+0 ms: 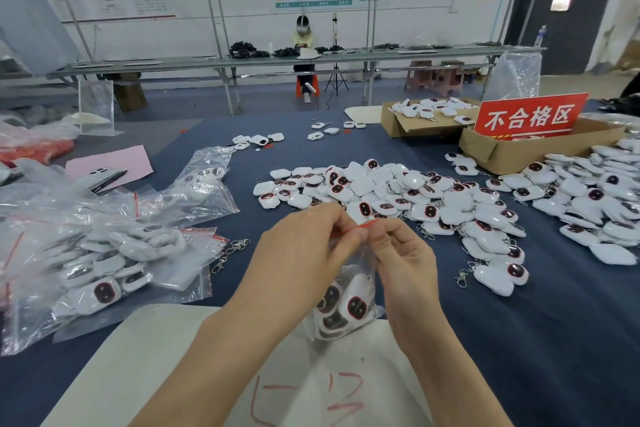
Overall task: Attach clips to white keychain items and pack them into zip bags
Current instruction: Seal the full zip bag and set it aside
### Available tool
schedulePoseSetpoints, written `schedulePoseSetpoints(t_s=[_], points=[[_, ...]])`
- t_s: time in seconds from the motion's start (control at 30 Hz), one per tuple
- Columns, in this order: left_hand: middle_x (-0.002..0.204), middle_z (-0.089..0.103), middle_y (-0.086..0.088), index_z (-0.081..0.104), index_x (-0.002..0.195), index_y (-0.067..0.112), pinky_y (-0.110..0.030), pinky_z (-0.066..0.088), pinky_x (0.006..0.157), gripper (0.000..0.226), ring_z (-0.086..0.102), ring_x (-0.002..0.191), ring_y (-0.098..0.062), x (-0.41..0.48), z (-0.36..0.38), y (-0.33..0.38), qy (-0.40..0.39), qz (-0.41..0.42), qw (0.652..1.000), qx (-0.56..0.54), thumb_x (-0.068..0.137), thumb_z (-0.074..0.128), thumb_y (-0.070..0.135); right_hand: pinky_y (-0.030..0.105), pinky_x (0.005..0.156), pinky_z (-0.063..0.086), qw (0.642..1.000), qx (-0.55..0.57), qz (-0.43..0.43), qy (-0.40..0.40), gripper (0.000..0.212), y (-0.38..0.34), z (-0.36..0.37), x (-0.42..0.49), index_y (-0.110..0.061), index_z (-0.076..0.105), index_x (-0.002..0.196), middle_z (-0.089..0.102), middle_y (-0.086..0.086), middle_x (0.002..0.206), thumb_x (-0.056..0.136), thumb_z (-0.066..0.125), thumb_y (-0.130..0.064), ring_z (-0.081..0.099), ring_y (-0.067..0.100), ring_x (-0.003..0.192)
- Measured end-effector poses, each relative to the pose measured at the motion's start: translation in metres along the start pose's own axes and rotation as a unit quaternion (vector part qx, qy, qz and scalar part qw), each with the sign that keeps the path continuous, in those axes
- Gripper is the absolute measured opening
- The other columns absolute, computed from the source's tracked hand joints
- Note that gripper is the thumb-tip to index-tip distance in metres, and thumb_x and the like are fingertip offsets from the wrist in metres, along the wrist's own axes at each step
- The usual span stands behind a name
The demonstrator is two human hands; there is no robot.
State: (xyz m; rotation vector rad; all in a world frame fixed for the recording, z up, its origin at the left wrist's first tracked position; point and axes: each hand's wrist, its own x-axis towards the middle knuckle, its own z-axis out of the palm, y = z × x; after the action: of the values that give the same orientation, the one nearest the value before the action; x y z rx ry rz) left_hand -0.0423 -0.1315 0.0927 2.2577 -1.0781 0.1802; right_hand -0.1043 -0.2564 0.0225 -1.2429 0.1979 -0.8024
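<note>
A clear zip bag (pixel 346 302) with a red seal strip hangs over the table's near edge, holding several white keychain items with dark red faces. My left hand (pixel 304 253) and my right hand (pixel 401 260) both pinch the bag's red top strip, fingertips almost touching. A big heap of loose white keychain items (pixel 398 198) lies just beyond my hands. Loose metal clips (pixel 232 251) lie to the left of my left hand.
Filled zip bags (pixel 104 270) are piled at the left, with another bag (pixel 197 184) behind them. Cardboard boxes (pixel 519 152) and a red sign (pixel 530 116) stand at the back right. A second keychain heap (pixel 595 198) lies at the right. White paper (pixel 138 374) covers the near edge.
</note>
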Motion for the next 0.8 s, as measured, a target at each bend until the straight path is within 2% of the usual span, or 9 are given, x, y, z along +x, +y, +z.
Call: schedulePoseSetpoints(t_s=[0.07,0.13,0.2,0.27,0.33,0.47,0.57,0.7,0.8], points=[[0.084,0.065,0.021,0.059,0.086,0.038,-0.030,0.051,0.071,0.020,0.060,0.082,-0.001,-0.003,-0.001,-0.002,-0.009,0.000,1.000,0.004,0.095,0.055,0.056,0.044,0.085,0.057,1.000,0.002,0.008,0.007,0.020,0.000,-0.001,0.000,-0.020,0.073,0.083,0.073,0.006,0.087,0.085,0.068,-0.040,0.068,0.020,0.085],[0.085,0.064,0.020,0.061,0.091,0.035,-0.030,0.050,0.071,0.018,0.058,0.082,-0.003,-0.005,-0.002,-0.004,-0.002,0.005,1.000,0.012,0.097,0.054,0.051,0.051,0.093,0.055,1.000,-0.003,0.020,-0.022,0.026,-0.001,-0.002,0.001,-0.018,0.074,0.090,0.075,0.011,0.098,0.088,0.069,-0.043,0.071,0.028,0.096],[0.086,0.062,0.020,0.062,0.092,0.033,-0.030,0.048,0.070,0.015,0.056,0.081,-0.003,-0.007,-0.003,-0.005,0.010,0.012,1.000,0.007,0.098,0.055,0.046,0.047,0.094,0.055,0.998,-0.017,0.027,-0.059,0.032,-0.004,-0.001,-0.001,-0.018,0.075,0.099,0.076,0.012,0.105,0.086,0.070,-0.047,0.071,0.030,0.104],[0.090,0.062,0.020,0.062,0.093,0.033,-0.028,0.046,0.071,0.013,0.056,0.084,-0.003,-0.009,-0.004,-0.003,0.020,0.026,0.999,0.007,0.099,0.056,0.043,0.036,0.087,0.057,0.998,-0.021,0.024,-0.057,0.034,-0.004,0.001,-0.002,-0.020,0.077,0.097,0.077,0.010,0.101,0.079,0.073,-0.049,0.073,0.025,0.099],[0.092,0.062,0.018,0.062,0.094,0.032,-0.028,0.044,0.073,0.014,0.054,0.089,-0.005,-0.010,-0.004,0.000,0.028,0.041,0.999,0.014,0.099,0.055,0.042,0.030,0.081,0.057,0.999,-0.008,0.013,-0.035,0.027,-0.003,0.004,-0.003,-0.019,0.078,0.092,0.077,0.010,0.097,0.081,0.074,-0.043,0.074,0.021,0.092],[0.090,0.061,0.014,0.061,0.091,0.027,-0.032,0.042,0.075,0.016,0.051,0.090,-0.009,-0.017,-0.004,0.001,0.052,0.079,0.995,0.026,0.098,0.056,0.040,0.037,0.080,0.058,1.000,0.024,0.014,-0.002,0.028,-0.005,0.008,-0.005,-0.013,0.079,0.085,0.076,0.015,0.091,0.080,0.070,-0.039,0.073,0.026,0.086],[0.085,0.062,0.011,0.063,0.087,0.021,-0.036,0.044,0.072,0.015,0.054,0.086,-0.018,-0.026,-0.004,-0.004,0.066,0.104,0.992,0.040,0.097,0.063,0.033,0.048,0.090,0.056,0.999,0.024,0.019,0.016,0.029,-0.008,0.009,-0.006,-0.014,0.079,0.082,0.077,0.015,0.092,0.080,0.069,-0.041,0.072,0.031,0.090],[0.081,0.060,0.012,0.061,0.082,0.022,-0.031,0.042,0.066,0.015,0.053,0.081,-0.017,-0.039,-0.009,-0.013,0.086,0.108,0.988,0.069,0.094,0.064,0.031,0.042,0.089,0.055,0.999,0.011,0.020,0.027,0.024,-0.009,0.011,-0.007,-0.022,0.080,0.077,0.078,0.006,0.091,0.080,0.067,-0.042,0.072,0.020,0.087],[0.078,0.058,0.014,0.059,0.080,0.023,-0.025,0.036,0.065,0.016,0.052,0.078,-0.015,-0.048,-0.012,-0.019,0.089,0.108,0.987,0.084,0.093,0.060,0.033,0.044,0.092,0.055,0.999,0.006,0.015,0.036,0.023,-0.010,0.013,-0.008,-0.022,0.080,0.078,0.078,0.006,0.091,0.082,0.066,-0.040,0.072,0.019,0.088]])
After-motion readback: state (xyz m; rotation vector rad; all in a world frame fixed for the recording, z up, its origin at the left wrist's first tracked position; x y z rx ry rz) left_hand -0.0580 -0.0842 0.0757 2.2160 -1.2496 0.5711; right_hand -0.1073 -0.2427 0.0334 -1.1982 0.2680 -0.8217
